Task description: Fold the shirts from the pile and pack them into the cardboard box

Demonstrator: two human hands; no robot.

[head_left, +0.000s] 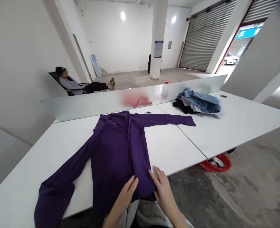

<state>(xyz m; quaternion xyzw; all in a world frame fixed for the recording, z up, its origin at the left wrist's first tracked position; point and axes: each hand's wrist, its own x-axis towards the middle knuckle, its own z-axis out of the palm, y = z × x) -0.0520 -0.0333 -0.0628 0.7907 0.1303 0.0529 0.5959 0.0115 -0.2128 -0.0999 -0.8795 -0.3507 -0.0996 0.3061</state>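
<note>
Purple shirt lies under spread right hand and left hand of unclear grip; sign shows “正”.

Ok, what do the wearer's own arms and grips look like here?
The left grip and right grip are ungloved human hands with slim fingers; no rings, watches or markings show. The left forearm and right forearm are bare as far as visible; sleeves higher up can't be made out. Pale grey clothing shows between them.
</note>
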